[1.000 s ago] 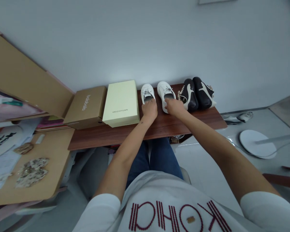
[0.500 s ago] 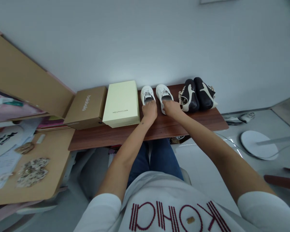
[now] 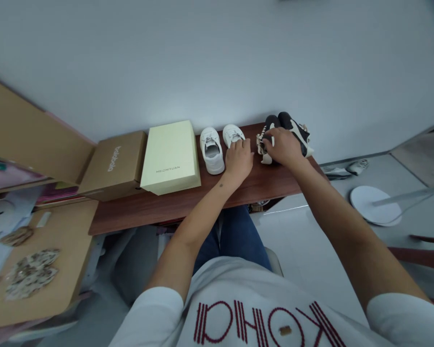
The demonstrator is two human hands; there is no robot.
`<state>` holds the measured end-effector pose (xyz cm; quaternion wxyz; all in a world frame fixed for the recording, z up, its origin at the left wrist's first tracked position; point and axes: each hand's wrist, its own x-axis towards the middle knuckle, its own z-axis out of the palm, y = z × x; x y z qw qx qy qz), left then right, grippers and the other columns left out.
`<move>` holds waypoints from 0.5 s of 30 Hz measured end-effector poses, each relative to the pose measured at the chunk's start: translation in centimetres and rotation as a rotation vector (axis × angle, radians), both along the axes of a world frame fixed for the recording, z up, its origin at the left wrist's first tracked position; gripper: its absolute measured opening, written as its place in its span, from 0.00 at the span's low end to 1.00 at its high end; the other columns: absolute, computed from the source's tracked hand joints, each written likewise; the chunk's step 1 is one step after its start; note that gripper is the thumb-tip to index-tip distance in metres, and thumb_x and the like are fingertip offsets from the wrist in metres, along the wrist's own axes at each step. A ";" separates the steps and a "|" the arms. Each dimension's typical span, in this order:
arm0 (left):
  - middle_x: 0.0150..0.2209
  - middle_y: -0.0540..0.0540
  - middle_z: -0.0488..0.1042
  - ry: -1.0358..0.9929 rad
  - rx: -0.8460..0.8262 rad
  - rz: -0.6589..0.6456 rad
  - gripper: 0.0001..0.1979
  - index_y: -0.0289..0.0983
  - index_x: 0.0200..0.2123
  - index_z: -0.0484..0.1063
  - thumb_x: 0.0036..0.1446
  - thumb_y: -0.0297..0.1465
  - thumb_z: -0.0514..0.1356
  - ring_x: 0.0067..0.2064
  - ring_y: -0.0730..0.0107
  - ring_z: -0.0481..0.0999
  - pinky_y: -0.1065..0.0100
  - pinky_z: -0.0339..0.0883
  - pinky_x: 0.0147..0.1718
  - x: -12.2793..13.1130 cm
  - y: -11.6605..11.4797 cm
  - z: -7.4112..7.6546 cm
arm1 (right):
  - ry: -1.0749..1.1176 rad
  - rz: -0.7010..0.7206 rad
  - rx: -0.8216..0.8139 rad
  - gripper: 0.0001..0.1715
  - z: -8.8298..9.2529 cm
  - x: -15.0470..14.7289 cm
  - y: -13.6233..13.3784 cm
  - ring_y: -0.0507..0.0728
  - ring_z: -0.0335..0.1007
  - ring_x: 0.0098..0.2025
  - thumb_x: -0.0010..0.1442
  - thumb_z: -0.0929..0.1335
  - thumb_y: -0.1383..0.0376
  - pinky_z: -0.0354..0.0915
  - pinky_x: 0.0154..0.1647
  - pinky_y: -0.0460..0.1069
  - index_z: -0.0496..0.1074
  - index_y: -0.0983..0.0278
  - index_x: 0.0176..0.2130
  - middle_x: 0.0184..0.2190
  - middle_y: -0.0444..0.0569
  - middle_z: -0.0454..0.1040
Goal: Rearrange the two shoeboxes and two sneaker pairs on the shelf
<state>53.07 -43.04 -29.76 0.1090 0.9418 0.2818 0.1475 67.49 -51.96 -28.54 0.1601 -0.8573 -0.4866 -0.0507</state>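
Two white sneakers stand side by side on the dark wood shelf board (image 3: pixel 128 214). The left white sneaker (image 3: pixel 212 149) is in full view with nothing touching it. My left hand (image 3: pixel 239 160) is over the heel of the right white sneaker (image 3: pixel 233 134), fingers loosely spread, so only the toe shows. My right hand (image 3: pixel 284 147) reaches over the nearer of two black-and-cream sneakers (image 3: pixel 271 120), thumb and fingers apart, and covers much of it. Against it on the right leans the other black sneaker (image 3: pixel 292 125).
A pale yellow shoebox (image 3: pixel 171 152) and a brown shoebox (image 3: pixel 112 161) sit left of the sneakers. At the far left is a light wooden desk (image 3: pixel 72 260) with papers and a spotted bow (image 3: pixel 34 274). A round white stand base (image 3: pixel 376 205) is on the floor at right.
Both hands have moved right: my left hand from the left white sneaker to the right one, my right hand from the right white sneaker to the black pair. The view has shifted slightly.
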 end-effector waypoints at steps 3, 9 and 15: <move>0.59 0.33 0.69 -0.074 -0.114 -0.092 0.22 0.34 0.62 0.60 0.67 0.30 0.56 0.61 0.53 0.67 0.56 0.59 0.61 2.6 -1.1 -0.9 | -0.008 -0.078 0.009 0.24 -0.1 2.7 -2.0 0.70 0.66 0.55 0.69 0.59 0.59 0.62 0.54 0.60 0.71 0.68 0.57 0.53 0.63 0.73; 0.60 0.28 0.68 -0.113 -0.332 -0.060 0.33 0.28 0.66 0.55 0.64 0.34 0.61 0.62 0.52 0.68 0.57 0.61 0.60 6.3 -2.5 -4.4 | 0.024 -0.178 0.061 0.25 -2.1 7.6 -5.5 0.70 0.67 0.54 0.67 0.61 0.58 0.62 0.56 0.60 0.71 0.69 0.55 0.52 0.65 0.73; 0.59 0.32 0.73 -0.166 -0.492 0.007 0.27 0.32 0.61 0.64 0.62 0.36 0.63 0.60 0.56 0.72 0.61 0.63 0.58 7.4 -2.7 -7.1 | 0.258 -0.285 0.099 0.31 -5.6 11.6 -7.2 0.66 0.71 0.50 0.59 0.70 0.54 0.66 0.53 0.61 0.69 0.70 0.56 0.49 0.63 0.74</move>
